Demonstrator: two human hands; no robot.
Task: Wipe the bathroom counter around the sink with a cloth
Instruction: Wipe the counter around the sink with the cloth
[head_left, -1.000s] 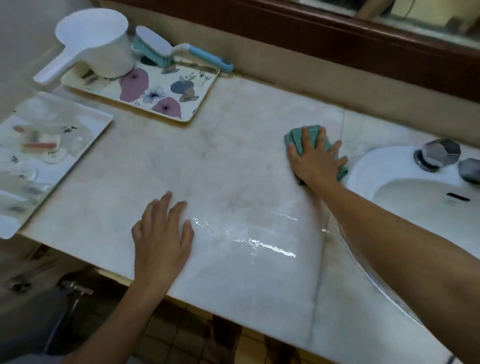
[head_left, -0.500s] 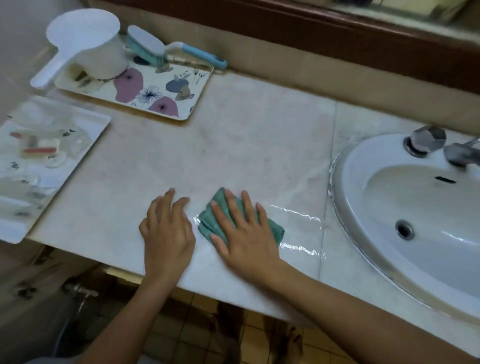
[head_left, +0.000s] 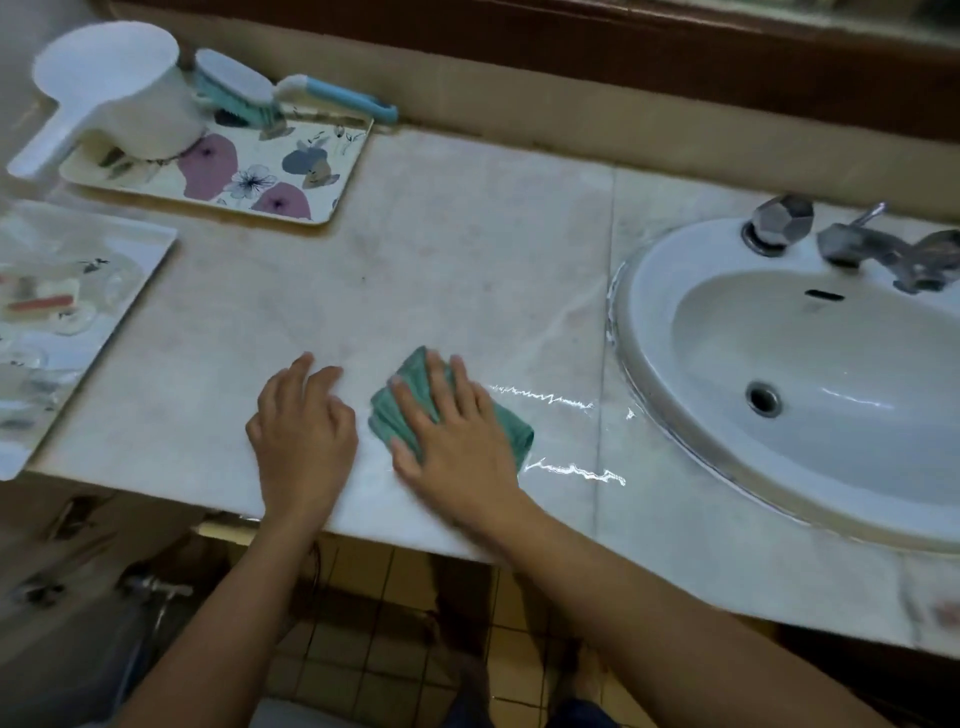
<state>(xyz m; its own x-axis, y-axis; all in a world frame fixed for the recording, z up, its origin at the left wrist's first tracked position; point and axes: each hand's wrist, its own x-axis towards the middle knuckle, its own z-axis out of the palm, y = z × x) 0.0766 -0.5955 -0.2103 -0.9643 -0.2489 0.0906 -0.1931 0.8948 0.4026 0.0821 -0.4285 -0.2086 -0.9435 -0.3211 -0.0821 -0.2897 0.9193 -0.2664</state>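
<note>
Pressing green cloth (head_left: 511, 428) flat on counter (head_left: 467, 270): right hand (head_left: 457, 441), fingers spread over it, near front edge, left of sink (head_left: 810, 364). Cloth bunched, poking out both sides of hand. Left hand (head_left: 304, 431) just beside it, palm down, fingers loosely together, holding nothing. Wet streaks (head_left: 561, 436) between cloth and sink. Floral tray (head_left: 218, 171) at back left with scoop (head_left: 119, 88) and brush (head_left: 244, 88). Second tray (head_left: 140, 270) at far left.

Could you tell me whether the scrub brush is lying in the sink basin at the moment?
No, the scrub brush rests on the back edge of the floral tray at the counter's far left, well away from the sink.
</note>
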